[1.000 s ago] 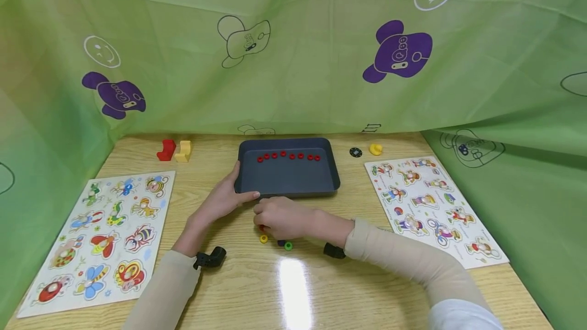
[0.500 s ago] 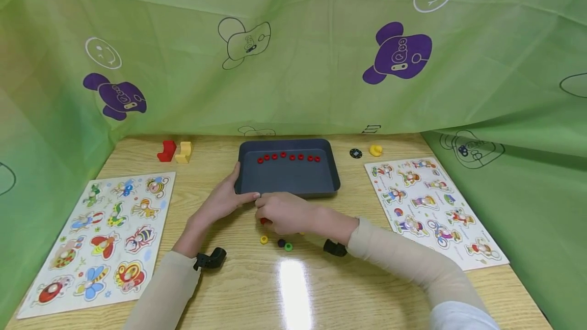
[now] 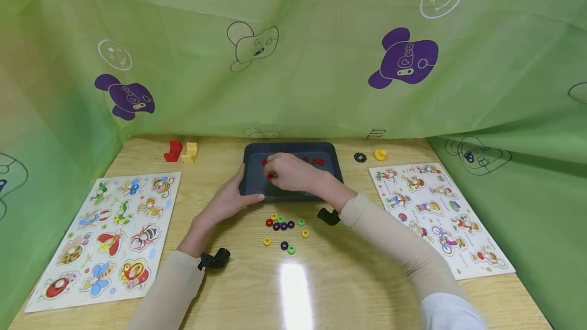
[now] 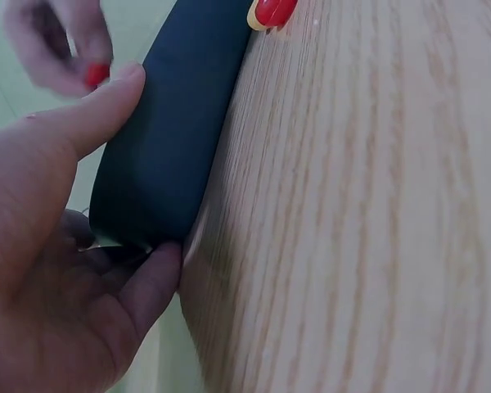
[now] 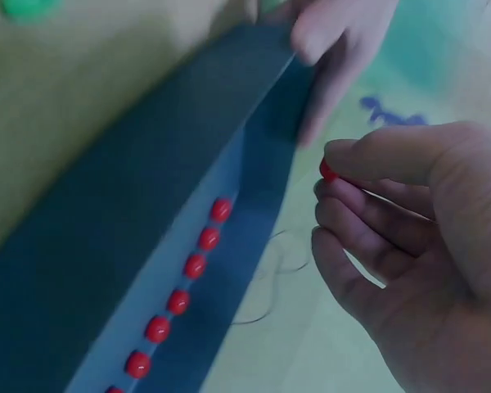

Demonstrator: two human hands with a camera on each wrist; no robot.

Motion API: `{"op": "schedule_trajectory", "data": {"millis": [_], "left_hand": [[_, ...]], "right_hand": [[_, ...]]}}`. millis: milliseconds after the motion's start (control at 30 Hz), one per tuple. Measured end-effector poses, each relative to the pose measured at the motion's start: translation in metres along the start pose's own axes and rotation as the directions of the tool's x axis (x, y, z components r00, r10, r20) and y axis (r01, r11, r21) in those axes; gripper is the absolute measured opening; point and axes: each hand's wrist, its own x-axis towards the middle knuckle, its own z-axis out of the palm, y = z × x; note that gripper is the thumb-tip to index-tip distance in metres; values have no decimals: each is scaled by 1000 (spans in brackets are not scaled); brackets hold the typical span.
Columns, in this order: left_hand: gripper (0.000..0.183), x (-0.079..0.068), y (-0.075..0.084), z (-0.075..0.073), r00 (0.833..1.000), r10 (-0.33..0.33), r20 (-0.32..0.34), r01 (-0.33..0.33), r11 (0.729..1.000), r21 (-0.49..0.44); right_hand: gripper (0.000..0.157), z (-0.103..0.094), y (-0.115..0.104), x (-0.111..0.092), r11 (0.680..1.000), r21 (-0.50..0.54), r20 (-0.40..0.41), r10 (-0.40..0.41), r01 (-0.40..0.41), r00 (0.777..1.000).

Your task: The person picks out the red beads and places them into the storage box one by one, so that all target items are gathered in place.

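A dark baking tray (image 3: 255, 187) lies on the table, with a row of small red beads (image 5: 178, 301) along its far part. My left hand (image 3: 228, 200) grips its near left corner, the thumb on the front rim and fingers around the side. Over the tray, my right hand (image 3: 297, 173) pinches one red bead (image 5: 327, 169) between thumb and fingertips. That hand hides part of the row in the head view. In front of the tray lie loose beads: one red bead (image 3: 269, 222), with several purple beads (image 3: 284, 226), yellow beads (image 3: 305, 234) and green beads (image 3: 291, 250).
Picture puzzle boards lie at both sides, an insect board (image 3: 107, 238) and a people board (image 3: 440, 220). Behind them stand a red block (image 3: 173, 151), a yellow block (image 3: 190, 153), a black chip (image 3: 360, 157) and a yellow duck (image 3: 380, 154). A green curtain (image 3: 302, 90) encloses the table.
My right hand has gone from the loose beads forward over the tray, carrying a red bead. The loose beads it covered are now visible. My left hand stays at the tray corner.
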Motion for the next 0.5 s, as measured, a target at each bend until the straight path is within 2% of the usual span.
{"op": "schedule_trajectory", "data": {"millis": [233, 500], "left_hand": [[108, 0, -4, -2, 1000, 2, 9, -2, 1000, 19], [107, 0, -1, -1, 1000, 5, 13, -5, 1000, 13]], "right_hand": [[20, 13, 32, 51, 993, 35, 22, 110, -111, 994], [23, 26, 39, 83, 978, 28, 89, 204, -207, 975]]}}
